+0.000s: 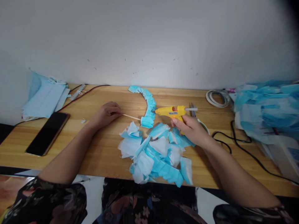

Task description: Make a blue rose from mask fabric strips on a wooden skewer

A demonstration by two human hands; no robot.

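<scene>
Glue gun (167, 111) right of strip (150, 102)

A black phone (48, 133) is lying on the wooden tabletop (102, 149) at left, nearer than some stacked blue masks (45, 98); a white coil (211, 100) is resting far right.

Bench count: two hands, left (108, 112) and right (192, 129); one yellow glue gun (170, 111); one phone (48, 133).
One curved pleated strip (149, 101), one thin stick (131, 117), one white coil (211, 101) at far right; cut pieces (161, 155) at near centre, at least six, overlapping, exact total indeterminable; mask stack (45, 96) at left, one, layers uncountable.
</scene>
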